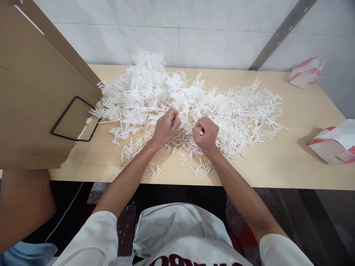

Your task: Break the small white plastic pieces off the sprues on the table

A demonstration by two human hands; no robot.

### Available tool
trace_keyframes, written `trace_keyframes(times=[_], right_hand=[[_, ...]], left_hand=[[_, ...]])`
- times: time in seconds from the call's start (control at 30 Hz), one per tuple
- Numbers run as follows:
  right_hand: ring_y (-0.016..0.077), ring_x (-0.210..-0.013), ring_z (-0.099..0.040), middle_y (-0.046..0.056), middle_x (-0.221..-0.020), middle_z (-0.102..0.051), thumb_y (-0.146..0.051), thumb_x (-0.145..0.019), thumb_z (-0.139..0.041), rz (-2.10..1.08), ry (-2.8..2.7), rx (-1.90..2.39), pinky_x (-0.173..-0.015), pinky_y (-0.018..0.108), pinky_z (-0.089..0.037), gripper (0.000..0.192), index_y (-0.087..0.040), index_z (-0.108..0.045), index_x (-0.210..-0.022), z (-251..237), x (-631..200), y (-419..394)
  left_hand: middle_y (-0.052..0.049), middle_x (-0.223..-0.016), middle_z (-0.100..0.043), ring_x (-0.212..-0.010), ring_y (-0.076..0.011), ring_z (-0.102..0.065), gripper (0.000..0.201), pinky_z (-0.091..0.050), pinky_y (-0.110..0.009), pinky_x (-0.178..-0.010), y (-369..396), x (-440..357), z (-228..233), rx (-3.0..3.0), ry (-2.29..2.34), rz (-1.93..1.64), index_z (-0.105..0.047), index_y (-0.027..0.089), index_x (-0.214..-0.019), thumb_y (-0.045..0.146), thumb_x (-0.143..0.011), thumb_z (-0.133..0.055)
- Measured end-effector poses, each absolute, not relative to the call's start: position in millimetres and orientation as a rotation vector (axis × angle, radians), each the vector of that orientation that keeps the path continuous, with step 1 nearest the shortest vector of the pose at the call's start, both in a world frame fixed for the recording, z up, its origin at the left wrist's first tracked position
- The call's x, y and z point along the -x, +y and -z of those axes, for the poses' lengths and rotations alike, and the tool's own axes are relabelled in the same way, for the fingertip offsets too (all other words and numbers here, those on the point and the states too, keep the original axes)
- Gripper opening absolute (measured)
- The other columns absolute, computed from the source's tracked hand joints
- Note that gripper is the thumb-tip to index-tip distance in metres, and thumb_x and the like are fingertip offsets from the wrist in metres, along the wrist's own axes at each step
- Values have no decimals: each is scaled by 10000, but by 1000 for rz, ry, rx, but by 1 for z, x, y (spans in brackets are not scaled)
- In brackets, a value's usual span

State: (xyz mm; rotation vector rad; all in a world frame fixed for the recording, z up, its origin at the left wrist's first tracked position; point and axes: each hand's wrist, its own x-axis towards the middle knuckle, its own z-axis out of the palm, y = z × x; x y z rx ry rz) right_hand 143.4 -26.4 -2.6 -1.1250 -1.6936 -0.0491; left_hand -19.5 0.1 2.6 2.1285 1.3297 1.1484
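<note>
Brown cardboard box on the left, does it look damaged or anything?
Yes. The brown cardboard box has a torn, ragged lower edge near the black rectangular outline, beside the pile of white plastic sprigs.

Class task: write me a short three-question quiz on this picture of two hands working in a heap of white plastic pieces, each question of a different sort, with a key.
1. True or false: both hands, left hand and right hand, are closed in a grip at the near edge of the white heap.
2. What stands at the table's left end? A) a metal bucket B) a cardboard box C) a stack of plates
3. Fill in: two red-and-white ____ lie at the right, one by the wall, one at the picture's edge.

Key: 1 true; 2 B; 3 bags
</note>
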Motion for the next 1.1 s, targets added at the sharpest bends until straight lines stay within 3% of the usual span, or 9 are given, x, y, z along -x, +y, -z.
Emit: trace_keyframes(times=[0.07,0.13,0.2,0.27,0.47,0.67,0.83,1.0,1.1], right_hand=[[114,-559,-418,-19,-587,-470,-118,-762,-468,-68,-1665,1181,-547,286,-345,179,-214,-459,-612,0,-143,-26],[124,-645,-502,-4,-694,-562,-197,-832,-512,-150,-1674,1209,-615,284,-417,98,-207,-594,-778,-2,-142,-24],[142,-764,-562,17,-835,-628,-288,-876,-541,-211,-1703,1197,-690,293,-466,186,-219,-628,-1026,-4,-141,-23],[157,-869,-590,35,-940,-656,-358,-911,-523,-265,-1759,1178,-758,310,-489,264,-240,-611,-1129,-4,-140,-21],[173,-875,-613,42,-909,-685,-444,-920,-509,-265,-1928,1119,-783,329,-484,266,-232,-651,-995,2,-143,-16],[152,-802,-552,28,-816,-621,-373,-948,-480,-198,-2041,1060,-713,293,-435,212,-220,-626,-936,-4,-148,-17],[141,-710,-464,3,-715,-517,-285,-946,-464,-122,-2151,992,-659,289,-382,200,-214,-552,-781,-5,-147,-17],[133,-665,-448,-12,-667,-483,-174,-882,-492,-143,-2043,956,-623,287,-383,170,-217,-505,-718,-3,-145,-21],[145,-749,-527,15,-790,-575,-231,-909,-491,-170,-1898,1047,-665,299,-438,108,-222,-593,-876,-3,-146,-22]], left_hand=[[39,-688,-587,-559,-84,-530,150,-382,-222,-566,1,21,-5,-1999,1167,-1108,-444,219,-964,358,-959,-388],[37,-712,-576,-541,-78,-519,210,-393,-216,-543,2,21,-3,-1924,1072,-1075,-428,229,-1016,426,-968,-372],[40,-706,-543,-522,-74,-491,236,-395,-216,-528,2,20,0,-1902,1033,-1081,-422,237,-1029,458,-965,-373],[35,-721,-535,-539,-75,-489,237,-406,-219,-542,3,19,3,-1922,1011,-1106,-425,238,-1017,463,-966,-371],[-11,-895,-612,-673,-79,-584,213,-446,-198,-592,1,20,2,-1989,949,-1064,-425,221,-993,420,-976,-351],[24,-744,-608,-619,-92,-574,143,-433,-224,-622,-1,23,-7,-2094,1022,-986,-461,215,-964,325,-966,-370],[32,-677,-558,-568,-94,-495,44,-388,-225,-556,-1,23,-5,-2174,1086,-1004,-482,207,-871,177,-856,-454],[40,-632,-494,-505,-83,-517,95,-428,-210,-488,11,29,-2,-1797,1068,-1173,-447,212,-845,271,-920,-437],[27,-701,-528,-570,-97,-593,173,-471,-211,-497,15,30,-1,-1675,1023,-1254,-433,228,-935,401,-945,-440]])
